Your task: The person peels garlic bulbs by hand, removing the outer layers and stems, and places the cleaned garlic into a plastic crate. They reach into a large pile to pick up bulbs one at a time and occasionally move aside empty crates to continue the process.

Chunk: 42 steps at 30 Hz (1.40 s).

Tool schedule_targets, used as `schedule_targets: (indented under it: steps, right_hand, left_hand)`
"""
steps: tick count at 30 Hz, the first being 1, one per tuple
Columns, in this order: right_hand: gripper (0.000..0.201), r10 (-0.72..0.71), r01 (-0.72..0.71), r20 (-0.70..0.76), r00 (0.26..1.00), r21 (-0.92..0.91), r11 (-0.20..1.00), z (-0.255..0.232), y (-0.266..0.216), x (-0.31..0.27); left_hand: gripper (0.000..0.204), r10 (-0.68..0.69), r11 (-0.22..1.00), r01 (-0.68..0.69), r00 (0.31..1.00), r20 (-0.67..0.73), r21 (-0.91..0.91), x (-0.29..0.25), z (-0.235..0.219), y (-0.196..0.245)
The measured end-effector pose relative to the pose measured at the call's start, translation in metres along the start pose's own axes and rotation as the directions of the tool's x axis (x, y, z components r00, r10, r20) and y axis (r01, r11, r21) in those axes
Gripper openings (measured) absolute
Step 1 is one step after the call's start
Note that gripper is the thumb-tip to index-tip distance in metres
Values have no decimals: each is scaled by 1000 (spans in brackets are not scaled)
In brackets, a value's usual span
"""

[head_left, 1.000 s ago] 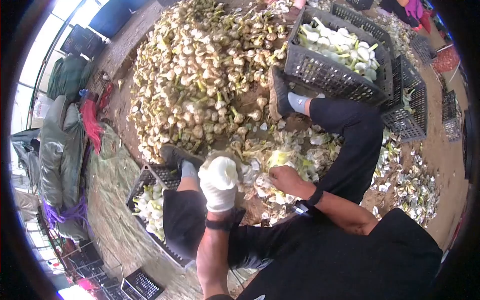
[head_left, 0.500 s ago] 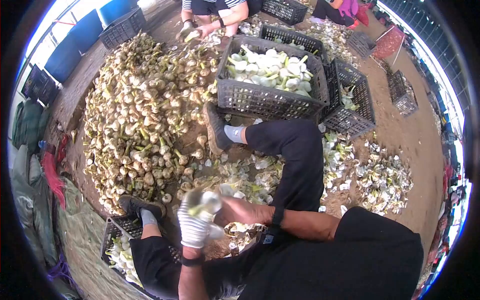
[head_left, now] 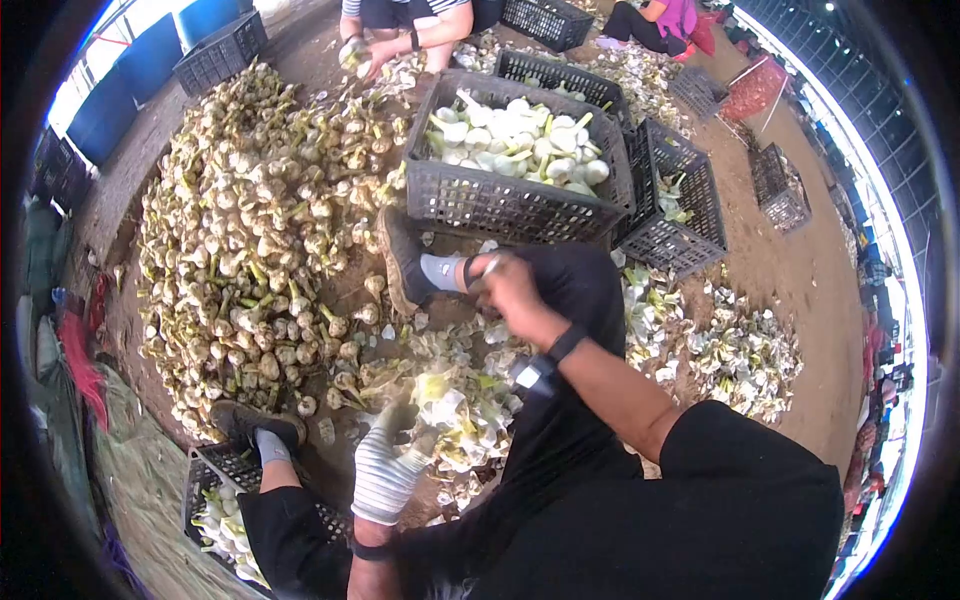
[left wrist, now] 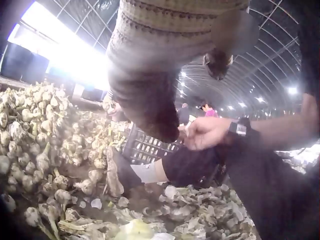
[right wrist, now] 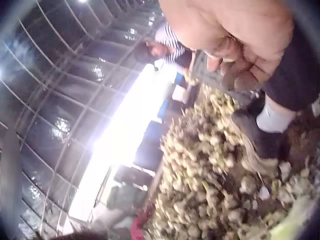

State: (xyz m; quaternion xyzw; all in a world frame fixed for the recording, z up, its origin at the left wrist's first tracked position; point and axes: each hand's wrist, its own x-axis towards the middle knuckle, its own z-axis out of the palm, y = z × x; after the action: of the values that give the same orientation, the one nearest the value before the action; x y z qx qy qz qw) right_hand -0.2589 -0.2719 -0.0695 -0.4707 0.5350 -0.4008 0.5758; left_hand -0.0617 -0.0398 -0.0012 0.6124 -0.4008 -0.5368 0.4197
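Observation:
My left hand (head_left: 388,475), in a white striped knit glove with grey-coated fingertips, is over the loose garlic skins (head_left: 450,410) between my legs. Its fingers are loosely bent and the thumb stands apart; nothing shows in the grasp. The bare right hand (head_left: 512,292) is raised near my right ankle, below the crate of white garlic. Its fingers curl, with a small pale thing (head_left: 487,266) at their tips, blurred by motion; I cannot tell what it is. From the right wrist, the right hand (right wrist: 235,40) appears with thumb and fingers bent inward.
Unpeeled garlic bulbs (head_left: 250,260) lie heaped at front left. A black crate (head_left: 500,205) of white garlic stands beyond my right foot, another crate (head_left: 690,225) beside it. A low crate (head_left: 190,500) is by my left leg. A person (head_left: 410,25) in stripes works beyond the heap.
A garlic bulb was in the gloved left hand earlier, the right hand meeting it half a second ago. Now the hands are apart, the right one moved forward toward the crate. The view turned right.

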Motion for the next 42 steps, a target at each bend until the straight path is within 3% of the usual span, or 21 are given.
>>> schedule_targets:
  steps: [1, 2, 4, 6, 8, 9, 11, 12, 14, 15, 17, 18, 20, 22, 24, 26, 28, 30, 33, 38, 42]
  right_hand:
    - [23, 63, -48, 65, 996, -204, 978, 13, 40, -3]
    - [21, -187, 234, 213, 959, -220, 947, 31, 82, -12]
    - [19, 175, 71, 462, 870, -468, 881, 59, 79, -53]
    - [19, 327, -91, 611, 721, -384, 919, 87, 110, -82]
    - [35, 347, -345, 810, 472, -192, 919, 102, 76, -106]
    - [53, 350, -454, 797, 493, -108, 884, 104, 80, -119]
    - [58, 13, 54, 960, 280, -29, 998, 92, 3, -118]
    - [64, 454, -644, 821, 345, -145, 751, 111, 30, -120]
    - [72, 200, -8, 939, 280, -206, 979, 99, 16, -108]
    - [72, 216, -13, 940, 262, -220, 975, 100, 24, -109]
    - [60, 383, -733, 875, 295, -50, 679, 109, 39, -112]
    - [60, 391, -737, 877, 279, -65, 672, 116, 37, -108]
    - [63, 264, -547, 899, 349, -33, 837, 138, 29, -90]
    - [67, 216, -409, 943, 253, -98, 907, 157, 51, -61]
    - [68, 273, -39, 950, -153, -282, 959, 188, 53, -24]
    - [62, 541, 242, 832, 122, -553, 797, 223, 44, 8]
    - [50, 390, 321, 735, 554, -621, 715, 240, 97, 60]
    - [54, 72, 378, 436, 897, -841, 388, 271, 128, 93]
    - [55, 282, 367, 422, 861, -902, 228, 301, 148, 113]
    - [36, 260, 364, 448, 856, -877, 313, 293, 170, 105]
    - [35, 181, 306, 597, 782, -620, 723, 237, 125, 65]
  left_hand:
    - [62, -11, 1000, 11, 1000, 8, 1, 0, -1, 3]
    - [60, -23, 1000, 23, 1000, 9, -1, 0, -1, 4]
    - [62, -25, 977, 7, 996, -83, -212, -2, 7, 4]
    - [70, 351, 766, -270, 936, -27, 583, 2, -3, 3]
    - [76, 355, 774, -280, 935, -22, 568, 2, 2, -6]
    - [77, 318, 750, -237, 948, -23, 618, 4, 4, -16]
    - [74, 305, 715, -207, 952, -31, 668, 4, 1, -17]
    - [68, 311, 715, -206, 949, -41, 668, 5, -1, -17]
    - [61, 322, 725, -193, 944, -77, 661, 8, -6, -23]
    - [61, 310, 738, -176, 946, -96, 652, 7, -7, -25]
    - [54, 285, 783, -126, 943, -172, 609, 7, -12, -25]
    - [54, 275, 788, -110, 943, -188, 605, 7, -13, -27]
    - [49, 234, 849, -45, 925, -298, 526, 8, -16, -31]
    - [46, 188, 853, 1, 932, -309, 521, 7, -27, -25]
    - [48, 69, 854, 149, 918, -392, 499, 6, -38, -21]
    - [48, -32, 853, 236, 914, -405, 465, 5, -45, -17]
    - [49, -10, 948, 140, 910, -415, 286, 8, -46, -9]
    - [51, 118, 945, 7, 925, -361, 328, 14, -44, -6]
    - [53, 4, 952, 77, 964, -264, 295, 17, -44, -5]
    - [53, -9, 962, 91, 952, -304, 256, 17, -43, -9]
    - [52, -35, 995, 76, 877, -479, 67, 16, -47, -7]
